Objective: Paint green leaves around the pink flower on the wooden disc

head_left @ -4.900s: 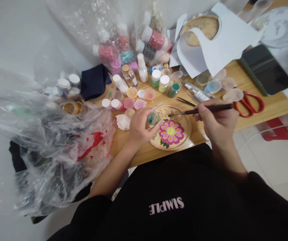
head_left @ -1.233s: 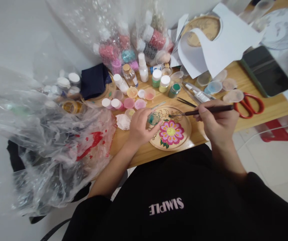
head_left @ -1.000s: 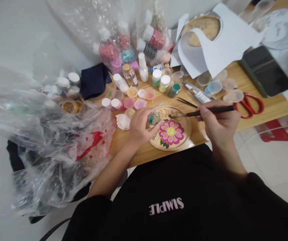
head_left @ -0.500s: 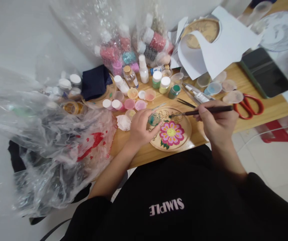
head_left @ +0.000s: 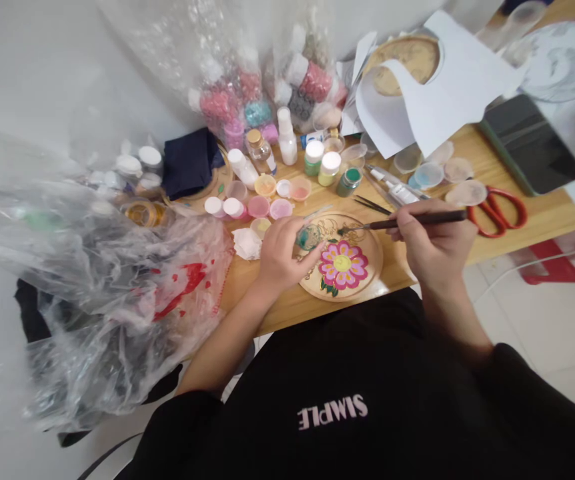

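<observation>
A round wooden plaque point(head_left: 370, 267) lies near the table's front edge, bearing a pink flower point(head_left: 342, 263) with a yellow centre, green leaves and raised gold outlines. My left hand point(head_left: 285, 250) is closed round a small clear cup point(head_left: 309, 237) with green paint in it, held over the plaque's left side. Between the fingers of my right hand point(head_left: 435, 243) is a thin tool with a dark brown handle point(head_left: 432, 218) and a slim metal shaft. Its tip, dark with green paint, is at the outlines above the flower; whether it touches the wood I cannot tell.
Behind the plaque stand an open green paint jar point(head_left: 350, 181), a yellow jar point(head_left: 329, 170) and small cups of pink paint point(head_left: 258, 207). Black tweezers point(head_left: 371, 205), red-handled scissors point(head_left: 497, 212) and a phone point(head_left: 532, 143) lie to the right. Crumpled plastic bags point(head_left: 132, 300) fill the left.
The tool's tip has shifted very slightly upward on the plaque. Both hands otherwise stay almost in place, each with the same hold.
</observation>
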`<state>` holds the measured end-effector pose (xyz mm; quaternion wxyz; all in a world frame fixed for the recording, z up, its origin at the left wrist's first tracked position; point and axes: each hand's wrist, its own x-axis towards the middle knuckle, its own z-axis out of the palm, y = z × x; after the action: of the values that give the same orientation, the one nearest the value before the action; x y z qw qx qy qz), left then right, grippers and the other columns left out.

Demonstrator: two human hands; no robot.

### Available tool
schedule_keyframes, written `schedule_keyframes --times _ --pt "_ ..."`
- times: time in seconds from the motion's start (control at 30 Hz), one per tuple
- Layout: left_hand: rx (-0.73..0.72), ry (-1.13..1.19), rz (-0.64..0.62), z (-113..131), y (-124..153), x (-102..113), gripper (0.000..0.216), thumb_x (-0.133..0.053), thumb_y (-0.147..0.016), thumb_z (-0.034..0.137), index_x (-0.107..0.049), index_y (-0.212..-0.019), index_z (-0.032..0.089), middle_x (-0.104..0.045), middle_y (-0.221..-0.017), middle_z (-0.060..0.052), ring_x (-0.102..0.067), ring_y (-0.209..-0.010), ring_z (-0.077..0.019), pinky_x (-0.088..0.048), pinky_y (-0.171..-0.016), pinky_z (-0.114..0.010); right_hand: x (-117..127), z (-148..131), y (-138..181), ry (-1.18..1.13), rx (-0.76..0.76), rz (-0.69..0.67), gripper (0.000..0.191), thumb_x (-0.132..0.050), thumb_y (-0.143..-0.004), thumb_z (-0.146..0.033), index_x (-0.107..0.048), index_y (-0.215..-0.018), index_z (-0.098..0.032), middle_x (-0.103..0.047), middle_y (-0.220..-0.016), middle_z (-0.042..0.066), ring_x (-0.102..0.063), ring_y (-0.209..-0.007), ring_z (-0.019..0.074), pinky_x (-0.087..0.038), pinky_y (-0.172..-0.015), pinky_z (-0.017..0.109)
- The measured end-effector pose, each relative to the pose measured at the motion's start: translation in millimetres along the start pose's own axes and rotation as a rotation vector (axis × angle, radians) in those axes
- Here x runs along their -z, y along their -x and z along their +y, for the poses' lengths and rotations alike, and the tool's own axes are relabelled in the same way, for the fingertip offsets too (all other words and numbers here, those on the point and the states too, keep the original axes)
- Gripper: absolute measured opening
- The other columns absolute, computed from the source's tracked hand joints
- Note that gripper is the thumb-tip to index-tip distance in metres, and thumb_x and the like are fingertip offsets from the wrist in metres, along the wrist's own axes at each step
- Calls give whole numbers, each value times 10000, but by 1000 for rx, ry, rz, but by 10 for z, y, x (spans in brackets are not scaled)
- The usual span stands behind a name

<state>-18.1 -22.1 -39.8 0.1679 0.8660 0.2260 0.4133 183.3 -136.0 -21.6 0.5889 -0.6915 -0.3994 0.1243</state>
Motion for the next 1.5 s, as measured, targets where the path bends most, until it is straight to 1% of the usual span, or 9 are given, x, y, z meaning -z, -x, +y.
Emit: schedule_keyframes --times 0.2,0.37,0.63,0.83,1.03,1.2,1.37,1.5 --pt "-13 -25 3 -3 -4 0 362 -704 -846 313 -543 -1138 172 -689 -965 -73 -667 -907 -184 -557 -802 -321 20 23 2 11 28 -1 155 -645 -847 -270 -689 -707 -219 -701 -702 -4 -653 -605 128 -491 -501 246" --pt "-4 -28 5 -5 4 -4 359 -700 -849 321 -544 -1139 178 -693 -984 -75 -674 -923 -188 -558 -812 -326 29 8 2 19 40 18 147 -643 -842 -274 -685 -715 -214 -687 -687 -6 -654 -608 129 -495 -506 247" --pt "7 -1 -7 -1 0 3 361 -701 -854 329 -546 -1145 182 -685 -985 -63 -669 -914 -182 -551 -814 -327 44 -24 5 8 52 26 108 -634 -821 -203 -688 -728 -189 -683 -694 -2 -647 -621 118 -487 -537 244" --pt "-3 -27 6 3 -2 -4 356 -700 -855 332 -546 -1134 174 -692 -972 -69 -672 -909 -182 -560 -807 -324 34 -37 -4 3 33 33 109 -630 -798 -174 -695 -712 -193 -678 -676 -11 -651 -619 116 -471 -533 238" --pt "-5 -22 6 -5 -2 -8 349 -693 -860 337 -540 -1130 178 -691 -973 -69 -674 -907 -184 -562 -802 -326 20 -25 -6 -11 7 28 111 -632 -783 -185 -693 -692 -197 -682 -674 -6 -643 -613 121 -461 -519 242" --pt "-1 -26 -1 -4 0 -5 348 -691 -861 340 -541 -1133 184 -690 -976 -65 -678 -906 -183 -566 -801 -329 31 -33 -3 -23 15 26 113 -637 -796 -188 -701 -704 -201 -675 -663 -17 -647 -617 119 -458 -533 247" --pt "-4 -44 -6 3 -3 -1 347 -695 -855 335 -547 -1120 166 -695 -966 -79 -679 -905 -185 -567 -802 -324 25 -30 -7 -11 34 28 127 -625 -805 -183 -696 -704 -208 -678 -674 -21 -650 -614 120 -470 -543 252" --pt "-1 -41 -6 1 -2 -4 354 -693 -853 345 -543 -1133 190 -692 -964 -62 -680 -903 -185 -562 -796 -328 18 -29 -11 -2 35 16 134 -611 -804 -168 -681 -697 -207 -676 -676 -17 -651 -615 124 -482 -549 256"
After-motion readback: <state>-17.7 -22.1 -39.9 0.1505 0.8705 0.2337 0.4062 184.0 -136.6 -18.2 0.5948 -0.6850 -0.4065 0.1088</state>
